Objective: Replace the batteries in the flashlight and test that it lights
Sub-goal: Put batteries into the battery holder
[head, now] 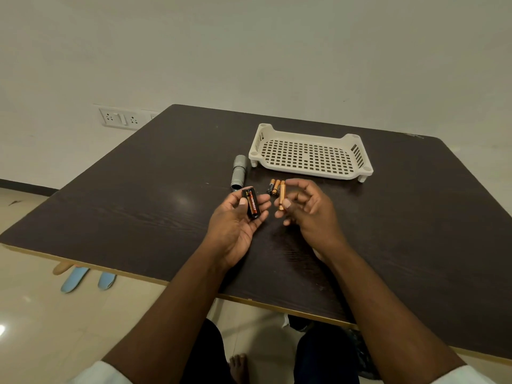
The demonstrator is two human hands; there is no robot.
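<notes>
1. Hands worked above a dark table [138,206]: the left hand [238,217] cradled a black battery holder [251,204], thumb curled over it, slots turned up for loading.
2. The right hand [302,206] pinched a copper battery [281,196] just beside the holder, apparently ready for insertion.
3. Beyond both grips lay two loose batteries [273,187] and the open-ended flashlight [238,172], near a white basket [360,162].

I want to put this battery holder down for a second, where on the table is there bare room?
Bare dark table lies left of the flashlight body out to the left edge, and along the near edge beside your forearms. The white perforated tray holds nothing. It is crowded between tray and hands, where loose batteries lie.
</notes>
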